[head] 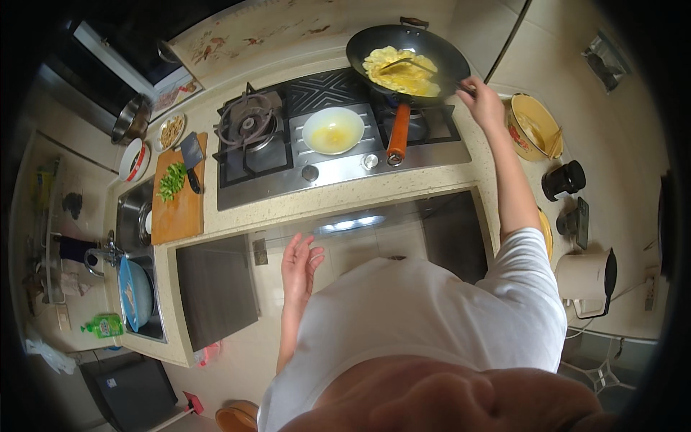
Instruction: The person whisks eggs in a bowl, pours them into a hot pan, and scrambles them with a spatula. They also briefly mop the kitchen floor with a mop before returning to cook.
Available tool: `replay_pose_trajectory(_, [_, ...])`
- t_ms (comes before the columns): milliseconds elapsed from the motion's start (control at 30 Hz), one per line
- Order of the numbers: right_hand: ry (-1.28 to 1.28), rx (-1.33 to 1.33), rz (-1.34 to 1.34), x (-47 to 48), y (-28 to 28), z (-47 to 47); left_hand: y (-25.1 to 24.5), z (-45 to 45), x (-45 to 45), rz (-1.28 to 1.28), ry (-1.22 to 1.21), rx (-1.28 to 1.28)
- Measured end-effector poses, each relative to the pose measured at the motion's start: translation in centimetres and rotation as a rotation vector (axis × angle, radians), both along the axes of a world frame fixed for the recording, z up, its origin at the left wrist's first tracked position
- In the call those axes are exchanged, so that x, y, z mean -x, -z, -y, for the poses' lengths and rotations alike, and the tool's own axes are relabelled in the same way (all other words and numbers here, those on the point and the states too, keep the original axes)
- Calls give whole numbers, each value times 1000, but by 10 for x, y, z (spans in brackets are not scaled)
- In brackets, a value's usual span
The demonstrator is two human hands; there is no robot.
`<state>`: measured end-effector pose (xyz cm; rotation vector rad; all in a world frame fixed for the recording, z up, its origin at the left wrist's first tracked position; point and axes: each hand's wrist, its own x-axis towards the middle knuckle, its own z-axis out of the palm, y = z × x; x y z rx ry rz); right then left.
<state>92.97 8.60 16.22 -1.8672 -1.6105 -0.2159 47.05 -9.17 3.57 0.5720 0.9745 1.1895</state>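
Observation:
A black wok (461, 56) stands on the right burner of the gas stove (259, 186), its orange wooden handle pointing towards me. Yellow cooked egg (397, 67) lies in the wok. My right hand (480, 102) grips the dark handle of a spatula (413, 66), whose blade rests on the egg. My left hand (302, 262) holds nothing, with its fingers apart and slightly curled, in front of my body. Between the burners, a white bowl (333, 130) holds a little yellow liquid residue.
At the left, a cleaver (191, 154) and chopped green vegetable (173, 181) lie on a wooden cutting board (178, 221), partly over the sink (127, 202). A yellow enamel basin (534, 127), a black-lidded jar (563, 180) and an electric kettle (583, 281) stand along the right counter.

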Motion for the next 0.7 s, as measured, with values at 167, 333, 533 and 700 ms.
replay_pose_trajectory(167, [86, 107, 53, -23, 10, 23, 2, 3, 1, -17, -15, 15])
replay_pose_trajectory(333, [76, 111, 11, -39, 24, 24, -9, -5, -9, -33, 29, 30])
replay_pose_trajectory(533, [-30, 106, -298, -54, 36, 37, -7, -12, -12, -52, 105, 14])
replay_pose_trajectory(700, [-5, -290, -339, -67, 28, 82, -34, -18, -7, -309, -8, -279])
